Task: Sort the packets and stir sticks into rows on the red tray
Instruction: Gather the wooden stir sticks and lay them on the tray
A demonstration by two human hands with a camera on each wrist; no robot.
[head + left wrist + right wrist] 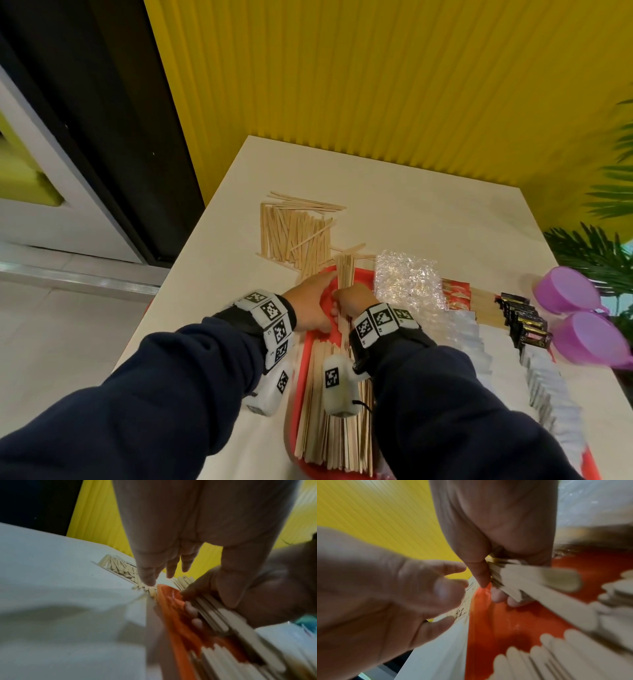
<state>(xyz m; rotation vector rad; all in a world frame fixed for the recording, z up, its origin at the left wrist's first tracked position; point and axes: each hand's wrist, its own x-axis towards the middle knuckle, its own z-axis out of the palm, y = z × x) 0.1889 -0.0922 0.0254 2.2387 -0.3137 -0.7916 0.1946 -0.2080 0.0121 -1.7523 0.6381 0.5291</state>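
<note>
The right hand (352,299) grips a bundle of stir sticks (345,274), thumb and fingers curled round it, over the far end of the red tray (310,342); the bundle's far tips reach past the tray's far rim. The left hand (313,303) sits just beside it with fingers loosely spread and holding nothing — its fingertips lie near the tray's far left corner. Below the hands, a row of stir sticks (337,438) lies side by side along the tray's left part. A loose heap of sticks (298,236) rests on the white counter (428,212) beyond the tray. To the right lie bubble wrap (407,284), red packets (455,294), black packets (524,322) and white packets (544,383) in rows, with two purple lids (582,315) at the counter's edge.
</note>
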